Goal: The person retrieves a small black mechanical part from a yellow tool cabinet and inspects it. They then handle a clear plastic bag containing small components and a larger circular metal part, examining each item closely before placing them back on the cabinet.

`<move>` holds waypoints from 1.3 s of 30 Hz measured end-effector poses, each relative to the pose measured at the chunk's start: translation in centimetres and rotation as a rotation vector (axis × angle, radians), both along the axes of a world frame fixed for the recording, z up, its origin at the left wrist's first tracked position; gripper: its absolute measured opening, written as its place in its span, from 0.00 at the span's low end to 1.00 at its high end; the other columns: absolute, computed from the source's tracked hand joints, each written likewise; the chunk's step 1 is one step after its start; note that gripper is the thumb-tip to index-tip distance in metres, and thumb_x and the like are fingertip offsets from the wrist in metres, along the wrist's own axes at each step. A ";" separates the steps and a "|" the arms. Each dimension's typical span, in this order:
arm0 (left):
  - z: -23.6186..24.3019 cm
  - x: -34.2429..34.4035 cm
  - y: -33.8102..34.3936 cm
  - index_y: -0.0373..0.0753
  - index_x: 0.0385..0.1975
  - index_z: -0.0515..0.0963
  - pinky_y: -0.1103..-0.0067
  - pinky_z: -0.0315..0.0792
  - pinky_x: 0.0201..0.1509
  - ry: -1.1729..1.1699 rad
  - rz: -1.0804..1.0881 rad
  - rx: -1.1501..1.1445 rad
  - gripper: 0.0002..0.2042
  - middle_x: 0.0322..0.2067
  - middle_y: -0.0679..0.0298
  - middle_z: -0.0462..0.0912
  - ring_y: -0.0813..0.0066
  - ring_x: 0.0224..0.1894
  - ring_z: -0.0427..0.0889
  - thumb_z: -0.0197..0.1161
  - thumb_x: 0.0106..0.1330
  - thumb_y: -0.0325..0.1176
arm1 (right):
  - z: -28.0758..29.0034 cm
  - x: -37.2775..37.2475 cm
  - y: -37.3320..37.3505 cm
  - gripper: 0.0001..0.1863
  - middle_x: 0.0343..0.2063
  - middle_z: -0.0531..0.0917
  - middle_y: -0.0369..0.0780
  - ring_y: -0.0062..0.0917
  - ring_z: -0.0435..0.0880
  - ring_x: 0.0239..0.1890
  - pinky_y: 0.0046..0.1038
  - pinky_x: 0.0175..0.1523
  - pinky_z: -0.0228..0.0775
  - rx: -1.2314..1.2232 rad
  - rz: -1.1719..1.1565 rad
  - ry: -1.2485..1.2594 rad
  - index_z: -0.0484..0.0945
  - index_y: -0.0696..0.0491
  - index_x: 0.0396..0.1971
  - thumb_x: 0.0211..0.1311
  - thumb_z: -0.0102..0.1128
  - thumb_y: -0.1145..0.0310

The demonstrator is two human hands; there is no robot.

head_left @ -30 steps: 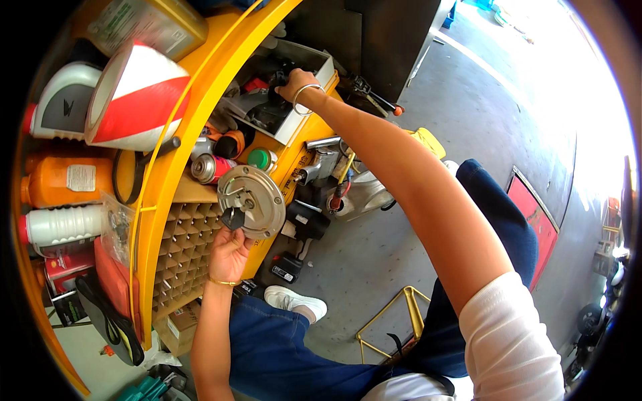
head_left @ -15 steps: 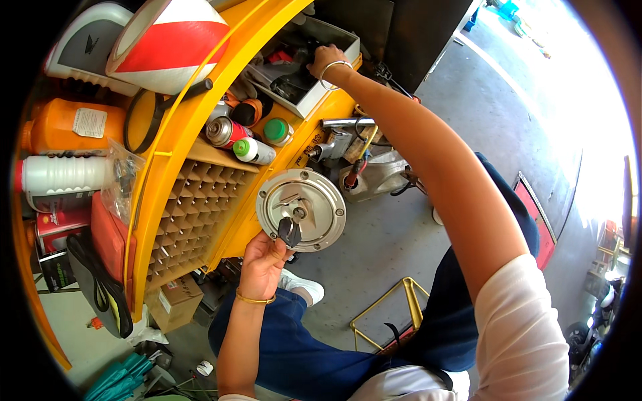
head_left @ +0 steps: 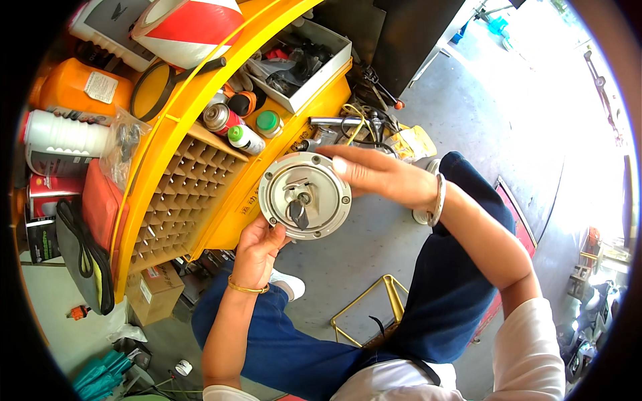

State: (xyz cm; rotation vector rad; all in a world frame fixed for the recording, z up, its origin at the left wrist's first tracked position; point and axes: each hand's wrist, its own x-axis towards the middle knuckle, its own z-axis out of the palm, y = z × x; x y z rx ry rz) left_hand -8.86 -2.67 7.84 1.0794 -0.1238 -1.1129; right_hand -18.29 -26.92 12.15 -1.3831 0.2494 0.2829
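A round silver fuel tank cap [head_left: 281, 195] is held up in front of me, with its bolted rim facing me. A key with a black head [head_left: 299, 214] sits in its lock. My left hand [head_left: 255, 252] grips the cap's lower left edge between thumb and fingers. On the upper right edge is my right hand [head_left: 394, 177], its thumb by the rim and its fingers reaching behind the cap, where their tips are hidden.
A yellow shelf unit [head_left: 221, 230] to the left carries a cardboard grid [head_left: 180, 200], spray cans [head_left: 246, 140] and a white box of loose parts [head_left: 307, 93]. Tools lie near a chrome bar [head_left: 341, 121]. A gold metal frame [head_left: 394, 301] stands by my legs.
My right hand has come back from the white box of parts to the fuel tank cap and taken its right edge. My left hand still holds the cap.
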 end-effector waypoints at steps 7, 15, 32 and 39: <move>2.0 -2.1 -0.5 0.31 0.50 0.67 0.81 0.65 0.53 -0.128 -0.031 0.065 0.17 0.45 0.63 0.74 0.78 0.47 0.73 0.55 0.62 0.29 | -1.1 -2.0 1.3 0.23 0.39 0.79 0.37 0.18 0.75 0.43 0.22 0.50 0.66 0.099 0.012 -0.043 0.72 0.61 0.47 0.55 0.62 0.61; 2.7 -3.0 -0.1 0.27 0.49 0.67 0.83 0.62 0.53 -0.402 -0.096 0.024 0.17 0.49 0.63 0.66 0.79 0.48 0.69 0.55 0.62 0.26 | -2.1 -3.3 1.9 0.20 0.43 0.78 0.39 0.18 0.74 0.46 0.23 0.53 0.65 0.220 0.009 -0.061 0.70 0.62 0.48 0.57 0.59 0.69; 0.1 -4.6 -1.2 0.34 0.62 0.40 0.67 0.57 0.62 -1.035 -0.036 -0.078 0.59 0.60 0.49 0.51 0.57 0.61 0.58 0.76 0.35 0.52 | -3.6 -4.1 3.6 0.16 0.45 0.76 0.43 0.24 0.76 0.48 0.27 0.55 0.68 1.021 0.018 0.111 0.67 0.62 0.49 0.61 0.51 0.76; -0.2 -4.4 -2.7 0.39 0.62 0.25 0.64 0.54 0.64 -1.021 0.024 -0.204 0.66 0.62 0.42 0.44 0.53 0.62 0.56 0.76 0.35 0.50 | -4.1 -3.7 4.4 0.15 0.44 0.75 0.41 0.23 0.75 0.48 0.26 0.56 0.68 1.050 0.020 0.196 0.66 0.62 0.48 0.64 0.48 0.70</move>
